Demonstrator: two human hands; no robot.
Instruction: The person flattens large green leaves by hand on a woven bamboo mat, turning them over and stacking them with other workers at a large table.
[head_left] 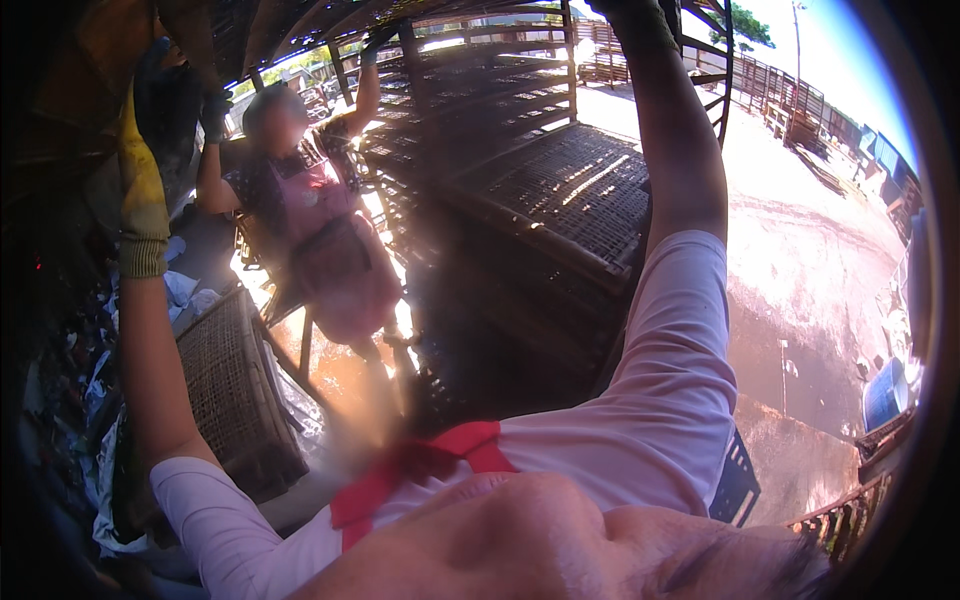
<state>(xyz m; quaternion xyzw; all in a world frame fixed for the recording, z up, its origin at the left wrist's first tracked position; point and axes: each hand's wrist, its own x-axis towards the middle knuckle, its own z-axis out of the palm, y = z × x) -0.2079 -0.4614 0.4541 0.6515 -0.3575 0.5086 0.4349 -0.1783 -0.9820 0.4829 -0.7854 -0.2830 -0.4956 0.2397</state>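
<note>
Two gloved hands are standing raised. The left hand point(158, 105) is stopping at the left end of the slatted panel point(290, 30); shadow is hiding whether it is gripping. The right hand point(640, 14) is leaving view at the panel's right; its grip cannot be told. Arms are stretching upward, probably because the panel is spanning overhead. Below the panel, a co-worker point(330, 240) is also reaching up, and a crate point(220, 385) is sitting lower left.

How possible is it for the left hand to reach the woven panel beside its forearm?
Probably not from there: the gloved left hand is raised high, while the woven panel sits lower down.
</note>
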